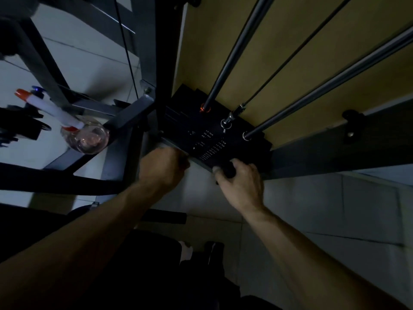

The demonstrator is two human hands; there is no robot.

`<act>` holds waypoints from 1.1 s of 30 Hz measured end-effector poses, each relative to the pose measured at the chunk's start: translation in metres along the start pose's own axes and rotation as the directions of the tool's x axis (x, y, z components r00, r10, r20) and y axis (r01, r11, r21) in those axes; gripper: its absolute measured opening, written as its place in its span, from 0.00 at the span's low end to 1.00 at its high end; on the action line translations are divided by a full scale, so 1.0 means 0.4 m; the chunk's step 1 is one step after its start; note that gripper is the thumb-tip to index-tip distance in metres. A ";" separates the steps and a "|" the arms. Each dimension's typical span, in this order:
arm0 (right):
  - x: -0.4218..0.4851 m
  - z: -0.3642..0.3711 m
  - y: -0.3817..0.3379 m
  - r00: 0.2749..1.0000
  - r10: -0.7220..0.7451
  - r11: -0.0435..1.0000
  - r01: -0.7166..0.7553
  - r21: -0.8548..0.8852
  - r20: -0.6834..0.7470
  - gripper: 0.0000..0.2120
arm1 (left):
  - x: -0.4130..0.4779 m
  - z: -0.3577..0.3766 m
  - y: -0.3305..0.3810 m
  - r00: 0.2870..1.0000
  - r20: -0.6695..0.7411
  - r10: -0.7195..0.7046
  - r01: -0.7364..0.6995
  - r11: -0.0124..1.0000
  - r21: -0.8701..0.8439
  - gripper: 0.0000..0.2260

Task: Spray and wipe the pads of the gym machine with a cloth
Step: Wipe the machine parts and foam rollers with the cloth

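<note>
Your hands are both at the front edge of the weight stack (214, 130), not on any pad. Your right hand (242, 180) has its fingers curled round a small dark object (229, 170) at the stack's near corner; in this gloom you cannot tell whether it is a cloth or a knob. Your left hand (164, 167) is curled with its knuckles against the stack's left edge, and what its hidden fingers hold cannot be made out. The spray bottle (67, 121) stands off to the left, just beside the grey frame bar (131, 115). Its long axis leans from the clear body up and away to the orange-tipped head. Your left hand is the nearer one, so the reach would go leftward across that bar
</note>
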State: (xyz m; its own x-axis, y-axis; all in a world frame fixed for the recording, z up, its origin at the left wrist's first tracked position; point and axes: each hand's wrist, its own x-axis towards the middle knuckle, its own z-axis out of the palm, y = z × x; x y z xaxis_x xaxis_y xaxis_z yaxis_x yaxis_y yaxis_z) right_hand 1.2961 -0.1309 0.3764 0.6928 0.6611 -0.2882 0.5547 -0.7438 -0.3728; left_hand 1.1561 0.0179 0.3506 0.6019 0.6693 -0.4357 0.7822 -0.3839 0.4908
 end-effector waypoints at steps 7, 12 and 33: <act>0.115 -0.027 -0.002 0.896 -0.373 0.928 0.366 0.072 0.240 0.19 | 0.034 0.010 -0.003 0.958 0.194 0.210 -0.283 0.794 0.538 0.13; 0.112 0.050 0.024 0.813 -0.256 0.951 0.309 -0.015 0.523 0.14 | 0.068 0.023 0.045 0.915 0.244 0.321 -0.402 0.690 0.602 0.15; 0.141 0.233 0.076 0.714 0.396 0.349 -0.699 0.624 0.578 0.16 | 0.178 0.237 0.043 0.978 0.166 -0.125 0.186 0.884 -0.428 0.11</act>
State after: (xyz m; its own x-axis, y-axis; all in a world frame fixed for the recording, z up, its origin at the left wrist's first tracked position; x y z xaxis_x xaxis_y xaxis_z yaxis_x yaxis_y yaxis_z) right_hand 1.3091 -0.1069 0.2666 0.4472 0.2344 -0.8632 -0.5782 -0.6605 -0.4790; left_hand 1.2275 -0.0012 0.2566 0.5176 0.5969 -0.6130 0.7346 0.0574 0.6761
